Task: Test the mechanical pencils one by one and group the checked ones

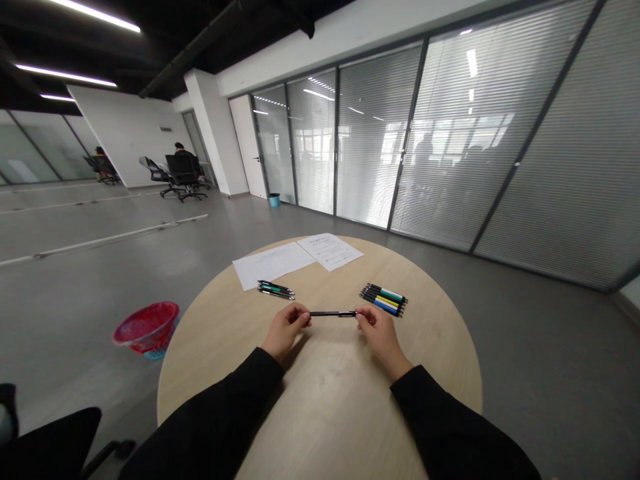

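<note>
No text is legible. The printed sheet (331,251) beyond the gap between left hand (286,331) and right hand (382,335) bears a heading and lines, too small to read. The paper (270,265) beyond the left hand shows faint, unreadable print.

held pen (331,314): 1 | pen groups (276,289) (385,301): 2 | sheets (273,264) (331,252): 2 | hands (286,330) (383,335): 2 | table (330,393): 1

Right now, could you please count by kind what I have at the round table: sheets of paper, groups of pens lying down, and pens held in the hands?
Sheets of paper: 2 (left sheet, right sheet)
Groups of pens: 2 (left group, right group)
Held pen: 1, between left hand and right hand
Total: 5
</note>
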A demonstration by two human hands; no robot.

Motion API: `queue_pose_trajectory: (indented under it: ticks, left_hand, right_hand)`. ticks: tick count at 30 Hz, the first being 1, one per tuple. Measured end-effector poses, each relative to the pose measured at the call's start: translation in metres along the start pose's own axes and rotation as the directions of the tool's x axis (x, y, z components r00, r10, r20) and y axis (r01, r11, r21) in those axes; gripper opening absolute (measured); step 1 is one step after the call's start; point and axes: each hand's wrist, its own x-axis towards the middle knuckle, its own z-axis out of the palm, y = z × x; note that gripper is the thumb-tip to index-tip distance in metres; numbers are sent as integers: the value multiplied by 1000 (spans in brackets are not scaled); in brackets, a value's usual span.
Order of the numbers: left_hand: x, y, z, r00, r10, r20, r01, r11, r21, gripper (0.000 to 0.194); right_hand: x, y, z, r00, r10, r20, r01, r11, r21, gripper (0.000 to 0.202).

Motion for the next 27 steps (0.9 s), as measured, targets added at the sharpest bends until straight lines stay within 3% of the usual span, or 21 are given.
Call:
queue_pose_trajectory:
  ticks: [27]
  left_hand:
    - [1, -1, -1, 1000, -7, 5, 7, 1000, 10, 24]
  right_hand:
    - [-1, -9, -2, 1000, 27, 1, -27, 1000, -12, 22]
